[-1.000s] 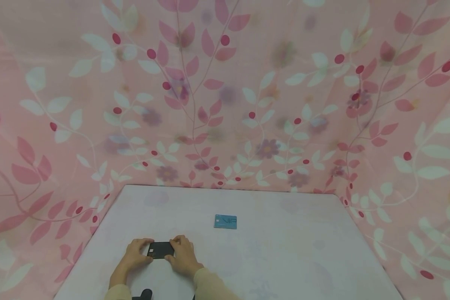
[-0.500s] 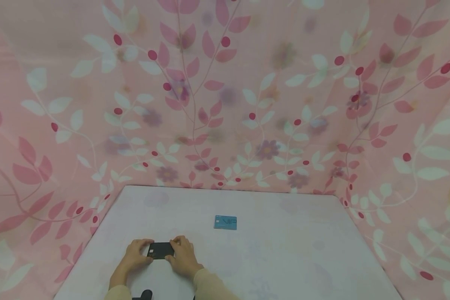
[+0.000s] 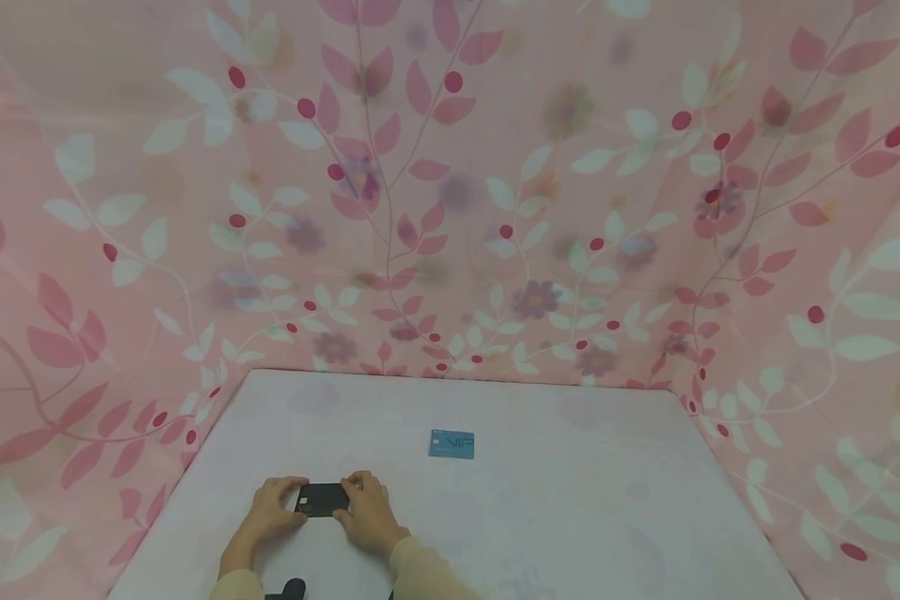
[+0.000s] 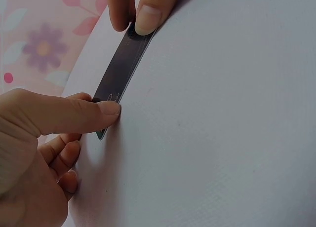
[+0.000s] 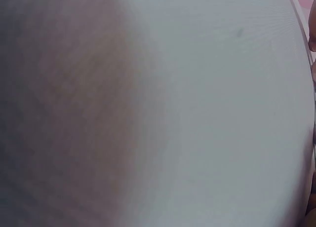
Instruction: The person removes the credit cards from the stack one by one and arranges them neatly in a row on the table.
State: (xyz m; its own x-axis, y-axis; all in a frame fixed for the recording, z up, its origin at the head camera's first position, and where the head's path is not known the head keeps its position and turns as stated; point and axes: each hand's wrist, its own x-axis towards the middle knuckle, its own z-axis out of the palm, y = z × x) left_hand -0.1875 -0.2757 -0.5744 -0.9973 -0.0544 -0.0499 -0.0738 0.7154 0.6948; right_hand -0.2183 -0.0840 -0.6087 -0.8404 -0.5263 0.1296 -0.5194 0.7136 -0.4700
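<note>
The left hand (image 3: 270, 510) and the right hand (image 3: 369, 518) both grip the black card (image 3: 322, 501), one at each end. The left hand pinches the card's left end, its fingers at the far corner and its thumb at the near one. The right hand does the same at the right end, fingers at the far corner, thumb at the near one, so that the middle of the black card shows between them. A pale chip (image 3: 303, 502) stands out near the card's left end.

The black card is over the left part of the white table (image 3: 570, 500), toward the person; whether it touches the surface I cannot tell. The left wrist view shows it from the side as a narrow dark strip — the left thumb laid across one end, the right hand's thumb and a finger at the other. In the right wrist view a large brown blur fills the left side, and only slivers of fingers show at the right edge.

The blue card (image 3: 452, 444) lies flat on the table, farther from the person and to the right of the black card, well apart from both hands. It reads "VIP" and has a small pale square at its left. Light sleeves cover both forearms, and a dark object (image 3: 294, 588) pokes in at the bottom edge. Pink cloth (image 3: 450, 208) with leaves, berries and flowers surrounds the table's far and side edges.
</note>
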